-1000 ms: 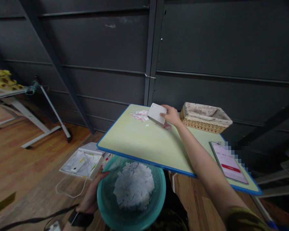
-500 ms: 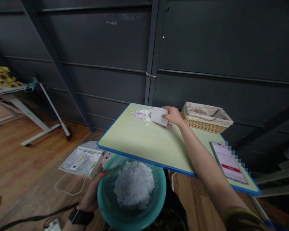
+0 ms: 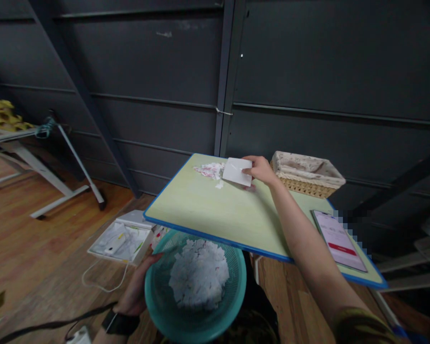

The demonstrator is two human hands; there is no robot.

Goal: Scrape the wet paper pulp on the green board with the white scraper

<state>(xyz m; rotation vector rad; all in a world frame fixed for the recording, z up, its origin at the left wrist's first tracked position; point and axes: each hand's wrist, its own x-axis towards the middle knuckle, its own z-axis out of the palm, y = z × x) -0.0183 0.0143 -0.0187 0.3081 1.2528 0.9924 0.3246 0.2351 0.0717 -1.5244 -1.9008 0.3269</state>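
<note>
My right hand (image 3: 258,170) grips a white card (image 3: 237,171) by its right edge, thumb on top. The card leans over the table, its left side against a pile of torn paper scraps (image 3: 208,170) with pink marks. A few scraps lie in front of the card. My left hand (image 3: 143,277) is closed on the left rim of a teal plastic basket (image 3: 241,306), most of its fingers hidden. The basket sits below the table's front edge and holds a large heap of white paper scraps (image 3: 199,274).
The pale yellow table (image 3: 200,210) has a blue edge. A lined wicker basket (image 3: 304,184) stands at its back right, and a phone (image 3: 338,241) lies at the right. An open white box (image 3: 122,239) with a cable is at lower left. A dark panelled wall rises behind.
The card has tilted flatter and shifted slightly, with more loose scraps showing at its lower left. My left hand and the teal basket have hardly moved.
</note>
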